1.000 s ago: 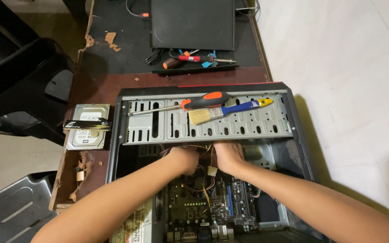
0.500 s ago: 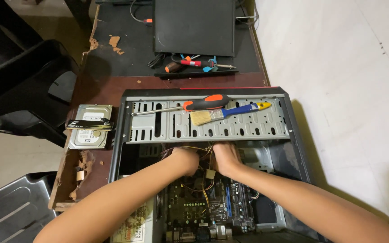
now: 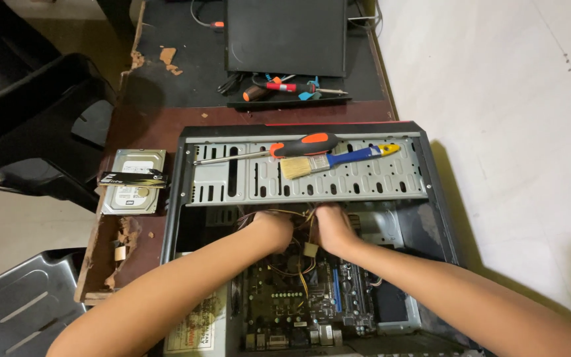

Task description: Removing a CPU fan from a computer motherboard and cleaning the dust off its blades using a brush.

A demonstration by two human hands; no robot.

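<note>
Head view shows both hands deep in an open PC case (image 3: 431, 165) that lies on its side on the tabletop (image 3: 147, 125). Left hand (image 3: 273, 230) and right hand (image 3: 333, 226) sit close together just under the edge of the metal drive-bay plate (image 3: 365, 182), at a bundle of yellow and orange wires (image 3: 299, 217) above the motherboard (image 3: 299, 297). Fingers of both hands are curled out of sight under the plate, so I cannot tell if they are clamped on the wires or apart. Risks, as I judge: the plate edge looks sharp and may scrape the knuckles; a hard pull may strain a connector or bend pins on the board. Also the screwdriver (image 3: 285, 149) w/ orange-black handle and the paintbrush (image 3: 338, 160) w/ blue-yellow handle lie loose on the plate, right above the hands; a bump to the case may roll them down onto the board. Wire bundle runs approx. from the plate edge down toward the board, long axis toward the camera. Screwdriver and brush both lie approx. left-right, handle ends to the right. Hard drive (image 3: 133, 182) rests on the tabletop left of the case, w/ a dark RAM stick (image 3: 132, 178) across it.
</note>
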